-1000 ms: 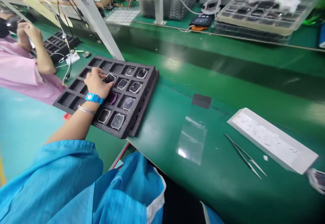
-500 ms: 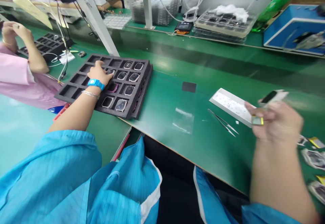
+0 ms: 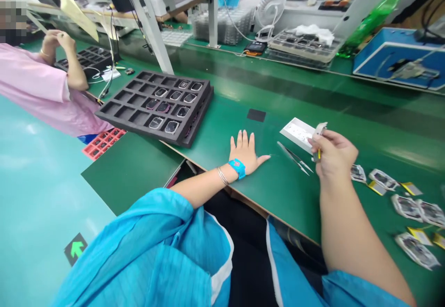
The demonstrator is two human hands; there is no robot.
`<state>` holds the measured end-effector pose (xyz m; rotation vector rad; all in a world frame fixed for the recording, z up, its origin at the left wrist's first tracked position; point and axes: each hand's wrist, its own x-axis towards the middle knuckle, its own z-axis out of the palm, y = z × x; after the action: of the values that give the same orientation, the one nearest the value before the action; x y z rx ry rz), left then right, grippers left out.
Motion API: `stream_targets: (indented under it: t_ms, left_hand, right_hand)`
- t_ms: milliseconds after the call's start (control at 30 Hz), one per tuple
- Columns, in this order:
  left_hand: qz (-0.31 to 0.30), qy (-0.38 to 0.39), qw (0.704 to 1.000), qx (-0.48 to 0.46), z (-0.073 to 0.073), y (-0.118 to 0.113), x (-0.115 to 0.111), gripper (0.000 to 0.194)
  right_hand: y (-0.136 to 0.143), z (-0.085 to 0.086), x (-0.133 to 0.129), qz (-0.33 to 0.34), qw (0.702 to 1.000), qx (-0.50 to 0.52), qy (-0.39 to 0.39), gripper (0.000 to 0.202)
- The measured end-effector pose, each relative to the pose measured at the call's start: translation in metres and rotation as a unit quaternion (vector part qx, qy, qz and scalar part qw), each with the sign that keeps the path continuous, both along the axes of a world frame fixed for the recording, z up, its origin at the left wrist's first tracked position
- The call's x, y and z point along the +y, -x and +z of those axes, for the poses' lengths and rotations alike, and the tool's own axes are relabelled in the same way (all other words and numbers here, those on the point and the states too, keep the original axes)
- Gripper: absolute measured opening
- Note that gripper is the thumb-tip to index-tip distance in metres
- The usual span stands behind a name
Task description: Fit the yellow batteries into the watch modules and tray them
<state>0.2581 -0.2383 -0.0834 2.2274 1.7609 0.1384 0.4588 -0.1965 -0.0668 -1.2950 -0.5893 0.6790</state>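
Observation:
My left hand (image 3: 246, 153) lies flat on the green table (image 3: 229, 117) with its fingers spread, over the spot of a clear plastic film. My right hand (image 3: 336, 153) pinches a small pale part (image 3: 319, 133) with a yellow edge, above the right end of a white box (image 3: 299, 131) with small bits inside. Metal tweezers (image 3: 295, 157) lie between the two hands. A dark flat square (image 3: 256, 115) is beyond my left hand. The black foam tray (image 3: 120, 122) at the left holds several watch cases in its compartments.
Several open watch cases (image 3: 415, 250) and yellow-edged parts (image 3: 377, 187) lie at the right. A person in a pink sleeve (image 3: 41, 73) works at the far left. A shelf at the back carries a white fan (image 3: 273, 3), clear trays (image 3: 302, 47) and a blue bin (image 3: 385, 49).
My left hand has left the foam tray, moved right and come down flat on the table. My right hand has moved left, nearer the white box, still holding its part. The view has shifted.

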Motion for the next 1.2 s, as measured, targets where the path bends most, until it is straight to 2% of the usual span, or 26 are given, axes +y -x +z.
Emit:
stream_targets:
  t_ms: [33,100,167,233,300,400,500,567,633,700,767,800,833,900,967,1000,1067,1133,1200]
  left_hand:
    - [-0.011,-0.006,1.0,0.018,-0.004,0.001,0.003,0.087]
    - [-0.05,0.012,0.998,0.047,-0.002,0.021,0.01,0.073]
    - [-0.072,0.059,0.993,0.076,0.008,0.053,0.013,0.064]
    - [-0.066,0.086,0.987,0.117,0.022,0.082,0.011,0.064]
    - [-0.039,0.078,0.986,0.144,0.033,0.094,0.006,0.065]
    - [0.044,0.045,0.995,0.079,0.034,0.076,0.001,0.066]
    - [0.122,0.031,0.992,-0.011,0.017,0.04,0.005,0.079]
    - [0.124,0.018,0.992,-0.001,0.006,0.025,0.008,0.081]
    - [0.063,0.006,0.998,0.027,0.002,0.025,0.01,0.075]
    - [-0.046,0.024,0.998,0.04,0.006,0.038,0.016,0.07]
    - [-0.159,0.087,0.982,0.047,0.015,0.056,0.027,0.071]
    - [-0.197,0.12,0.972,0.05,0.019,0.062,0.035,0.071]
    - [-0.213,0.142,0.966,0.046,0.022,0.065,0.044,0.068]
    - [-0.192,0.136,0.972,0.021,0.023,0.062,0.061,0.063]
    - [-0.165,0.074,0.983,-0.002,0.017,0.049,0.079,0.066]
    - [-0.171,0.041,0.984,-0.006,0.012,0.042,0.088,0.071]
    - [-0.227,0.004,0.974,-0.007,0.003,0.031,0.108,0.08]
    - [-0.282,0.008,0.959,-0.041,-0.002,0.025,0.127,0.077]
    - [-0.279,0.0,0.951,-0.136,-0.003,0.021,0.141,0.069]
  right_hand:
    - [0.001,0.002,0.0,-0.01,1.0,0.006,0.004,0.022]
    - [0.002,0.006,0.0,-0.022,0.999,0.022,0.008,0.021]
    - [0.003,0.01,-0.001,-0.021,0.999,0.028,-0.002,0.022]
    - [0.004,0.012,-0.002,-0.012,0.999,0.026,-0.017,0.025]
    - [0.005,0.012,-0.002,-0.003,0.999,0.025,-0.033,0.025]
    - [0.006,0.008,-0.001,0.007,0.999,0.024,-0.039,0.021]
    - [0.006,0.004,0.0,-0.001,0.999,0.009,-0.032,0.019]
    - [0.003,0.002,0.001,-0.003,1.0,-0.004,-0.029,0.019]
    - [0.0,-0.001,0.004,-0.003,0.999,-0.019,-0.026,0.018]
    - [-0.005,-0.004,0.007,-0.003,0.999,-0.031,-0.015,0.019]
    - [-0.009,-0.007,0.009,0.001,0.999,-0.042,-0.011,0.02]
    - [-0.01,-0.009,0.009,0.007,0.999,-0.047,-0.014,0.021]
    - [-0.011,-0.01,0.008,0.014,0.998,-0.051,-0.019,0.022]
    - [-0.011,-0.011,0.006,0.026,0.997,-0.059,-0.031,0.024]
    - [-0.01,-0.012,0.003,0.031,0.997,-0.07,-0.032,0.026]
    - [-0.009,-0.012,0.001,0.034,0.996,-0.076,-0.028,0.028]
    - [-0.007,-0.013,-0.002,0.043,0.995,-0.085,-0.019,0.032]
    - [-0.003,-0.012,-0.007,0.058,0.994,-0.091,-0.014,0.036]
    - [0.003,-0.01,-0.012,0.067,0.993,-0.099,-0.01,0.037]
